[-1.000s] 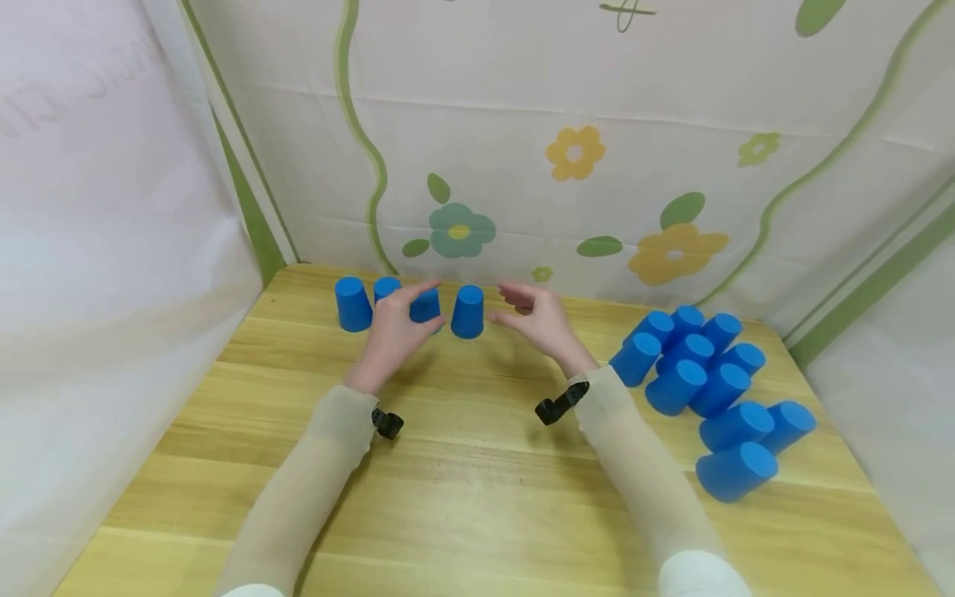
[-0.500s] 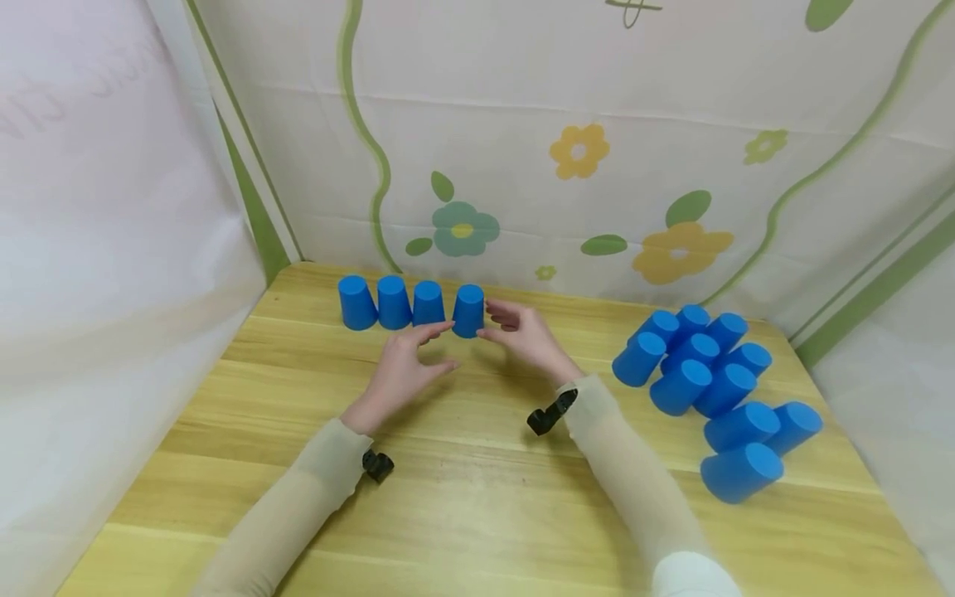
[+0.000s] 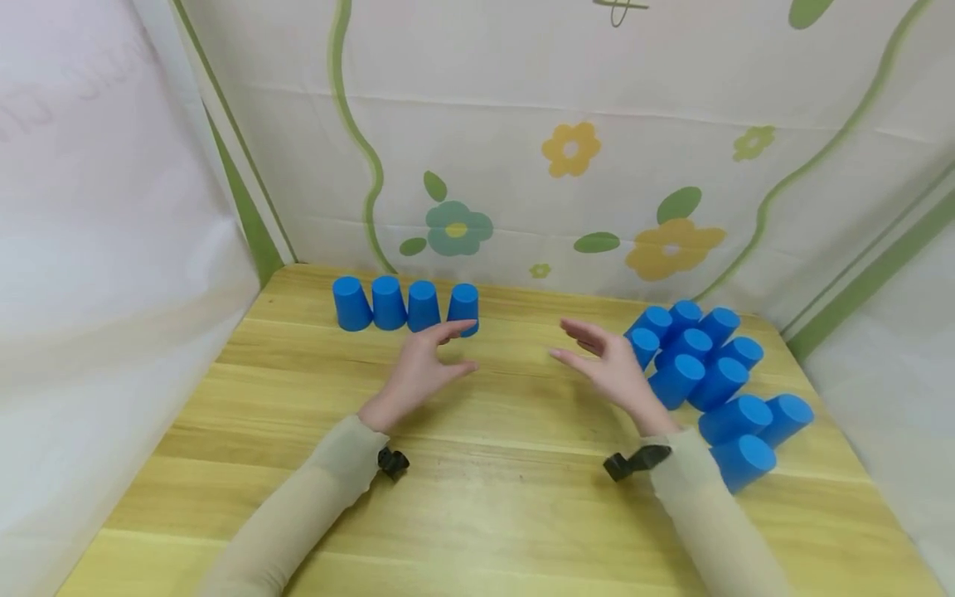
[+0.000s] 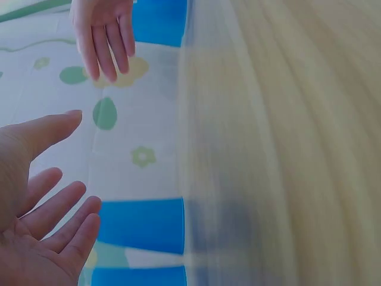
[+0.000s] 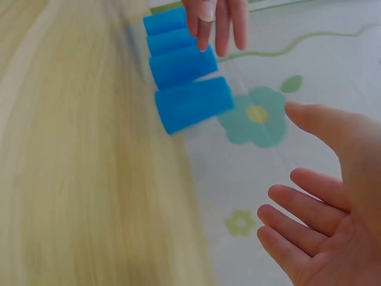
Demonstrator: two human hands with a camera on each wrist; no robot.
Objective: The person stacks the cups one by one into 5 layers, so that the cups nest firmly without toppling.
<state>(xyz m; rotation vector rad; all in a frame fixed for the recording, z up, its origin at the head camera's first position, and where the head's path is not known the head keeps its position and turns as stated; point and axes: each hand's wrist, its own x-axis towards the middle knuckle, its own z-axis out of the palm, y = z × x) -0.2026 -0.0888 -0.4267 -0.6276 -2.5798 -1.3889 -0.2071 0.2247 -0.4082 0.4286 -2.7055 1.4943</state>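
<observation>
Several blue cups stand upside down in a row at the table's back left. My left hand (image 3: 421, 369) hovers in front of the rightmost cup of that row (image 3: 464, 300), its fingers overlapping the cup's lower part in the head view. Nothing is in this hand; thumb and fingers are spread apart. My right hand (image 3: 608, 365) is held in the air between the row and the cup cluster (image 3: 675, 380) on the right, with thumb and fingers apart and nothing in them. In the right wrist view the row's nearest cup (image 5: 193, 104) lies beyond the right thumb.
The cluster holds several inverted blue cups near the right edge of the wooden table (image 3: 477, 514). A white cloth wall (image 3: 507, 166) with printed flowers rises behind the table, and cloth hangs at both sides. A small black camera (image 3: 634, 463) sits on my right wrist.
My right hand has come away from the rightmost cup of the row and moved right, toward the cluster. The left hand has drawn back toward me from the row. The row stays in place.
</observation>
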